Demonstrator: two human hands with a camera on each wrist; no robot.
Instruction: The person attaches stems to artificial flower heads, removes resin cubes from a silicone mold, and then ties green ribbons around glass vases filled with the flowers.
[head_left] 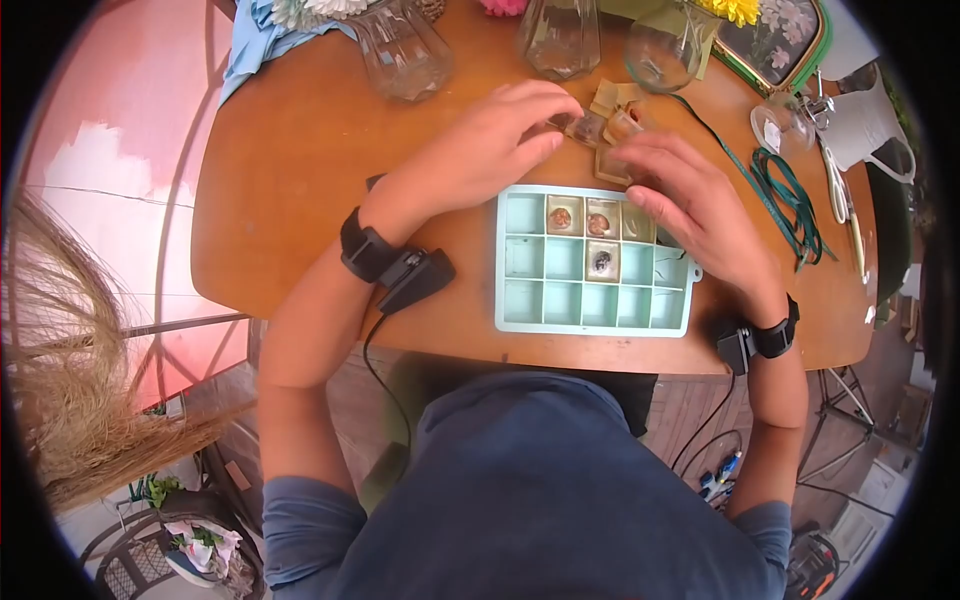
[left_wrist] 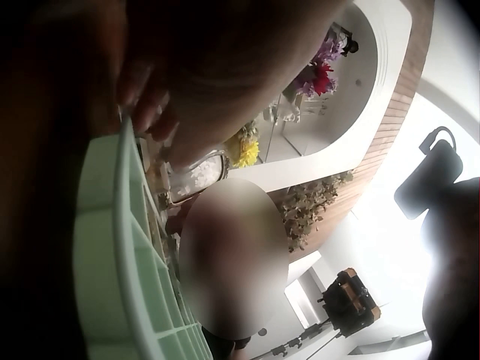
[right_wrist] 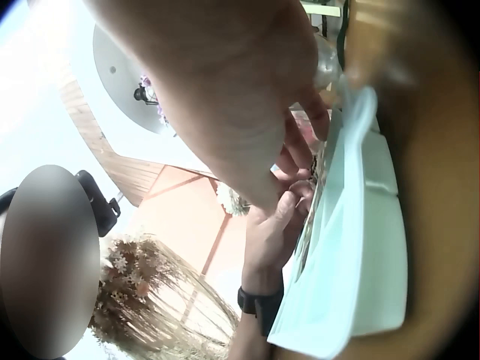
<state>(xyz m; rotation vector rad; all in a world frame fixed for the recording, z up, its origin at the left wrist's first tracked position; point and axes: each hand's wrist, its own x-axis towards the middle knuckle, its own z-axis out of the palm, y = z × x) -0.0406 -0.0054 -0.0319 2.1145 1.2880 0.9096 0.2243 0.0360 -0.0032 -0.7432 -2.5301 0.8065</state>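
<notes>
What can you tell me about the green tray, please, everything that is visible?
The tray is pale green, rectangular and plastic-looking, with rounded corners, thin walls forming three rows of five compartments, and a tab on its right edge. It lies flat on the table. Several compartments hold small blocks. The right hand covers its far right corner; whether they touch is unclear.

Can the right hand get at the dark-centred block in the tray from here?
Probably yes: in the head view, the right hand is at the far right corner of the tray, and nothing covers the dark-centred block.
</notes>
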